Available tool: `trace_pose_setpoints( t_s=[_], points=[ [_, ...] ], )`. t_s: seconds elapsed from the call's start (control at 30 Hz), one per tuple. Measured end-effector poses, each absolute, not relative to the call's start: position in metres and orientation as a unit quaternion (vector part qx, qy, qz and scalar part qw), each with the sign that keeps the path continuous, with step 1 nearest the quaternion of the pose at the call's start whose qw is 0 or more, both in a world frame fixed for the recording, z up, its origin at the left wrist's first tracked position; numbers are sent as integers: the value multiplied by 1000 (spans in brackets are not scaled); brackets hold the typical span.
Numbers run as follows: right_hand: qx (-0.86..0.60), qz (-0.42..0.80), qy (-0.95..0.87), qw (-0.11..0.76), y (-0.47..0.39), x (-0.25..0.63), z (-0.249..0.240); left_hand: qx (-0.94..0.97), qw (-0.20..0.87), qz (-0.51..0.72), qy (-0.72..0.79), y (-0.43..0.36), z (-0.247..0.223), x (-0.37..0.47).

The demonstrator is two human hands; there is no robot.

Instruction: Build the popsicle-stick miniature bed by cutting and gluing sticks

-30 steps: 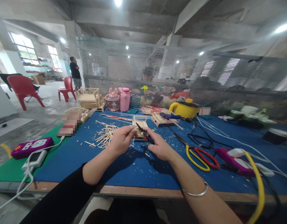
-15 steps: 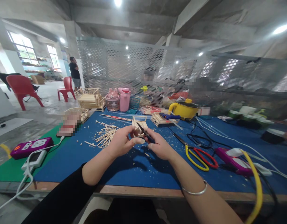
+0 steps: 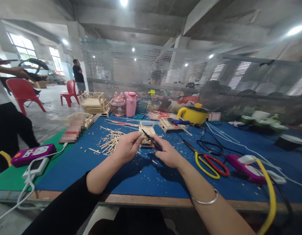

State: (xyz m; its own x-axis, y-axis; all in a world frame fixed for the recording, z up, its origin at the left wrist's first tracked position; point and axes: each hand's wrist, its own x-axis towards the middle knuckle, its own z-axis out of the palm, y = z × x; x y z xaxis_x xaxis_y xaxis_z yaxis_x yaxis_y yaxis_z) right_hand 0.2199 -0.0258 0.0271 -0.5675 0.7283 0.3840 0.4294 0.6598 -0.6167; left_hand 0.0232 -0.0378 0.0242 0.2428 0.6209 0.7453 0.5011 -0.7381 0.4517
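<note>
My right hand (image 3: 167, 151) is closed round a dark pointed cutting tool (image 3: 154, 141), whose tip reaches toward the fingers of my left hand (image 3: 127, 147). The left fingers are pinched together at that tip; what they hold is too small to make out. Just behind both hands stands a small frame of pale wooden sticks (image 3: 146, 129). To the left of my left hand lies a loose pile of short sticks (image 3: 111, 141) on the blue mat (image 3: 131, 182).
Yellow-and-red-handled scissors (image 3: 209, 164) and a purple power strip (image 3: 249, 169) lie right. A blue glue gun (image 3: 177, 122) rests on another stick frame, near a yellow pot (image 3: 193, 115). A phone (image 3: 73, 129) and a pink bottle (image 3: 131, 103) stand left and back.
My left fingers have closed into a tighter pinch and turned, uncovering more of the stick frame. The tool has shifted slightly left. Another person has come into view at the far left.
</note>
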Motion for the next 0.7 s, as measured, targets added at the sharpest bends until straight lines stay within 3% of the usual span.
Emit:
trace_pose_setpoints(
  t_s=[0.3, 0.7],
  points=[
    [-325, 250, -854, 320, -29, 218, 30, 786, 50, 506, 353, -36, 21, 23],
    [-369, 175, -849, 336, -30, 214, 26, 792, 82, 475, 375, -37, 23, 21]
  ],
)
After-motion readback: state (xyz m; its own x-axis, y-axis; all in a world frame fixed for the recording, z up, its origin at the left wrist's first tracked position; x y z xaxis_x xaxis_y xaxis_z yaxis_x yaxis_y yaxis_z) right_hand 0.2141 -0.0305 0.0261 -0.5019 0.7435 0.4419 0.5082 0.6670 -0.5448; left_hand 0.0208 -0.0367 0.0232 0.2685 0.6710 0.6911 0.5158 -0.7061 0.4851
